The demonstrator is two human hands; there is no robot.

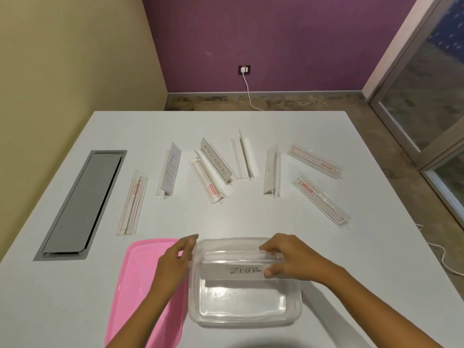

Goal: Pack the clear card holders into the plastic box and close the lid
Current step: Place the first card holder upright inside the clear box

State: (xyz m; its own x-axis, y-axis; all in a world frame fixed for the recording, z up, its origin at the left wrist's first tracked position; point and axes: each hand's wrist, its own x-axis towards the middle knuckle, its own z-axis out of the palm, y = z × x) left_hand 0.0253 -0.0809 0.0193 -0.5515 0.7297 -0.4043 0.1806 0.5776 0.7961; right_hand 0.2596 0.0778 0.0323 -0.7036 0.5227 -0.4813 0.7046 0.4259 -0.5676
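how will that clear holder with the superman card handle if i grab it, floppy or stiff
The superman holder is probably stiff: it stands in a straight, crisp-edged tent. Likely light, being thin clear plastic. Its glossy faces may be slippery, and its narrow base could let it tip when nudged.

The plastic box (247, 310) is clear, glossy plastic, its lid (140, 280) smooth opaque pink plastic, the card holders (320, 199) transparent shiny plastic with paper inserts, the table (75, 297) smooth matt white, and its cable hatch (80, 204) matt grey metal.
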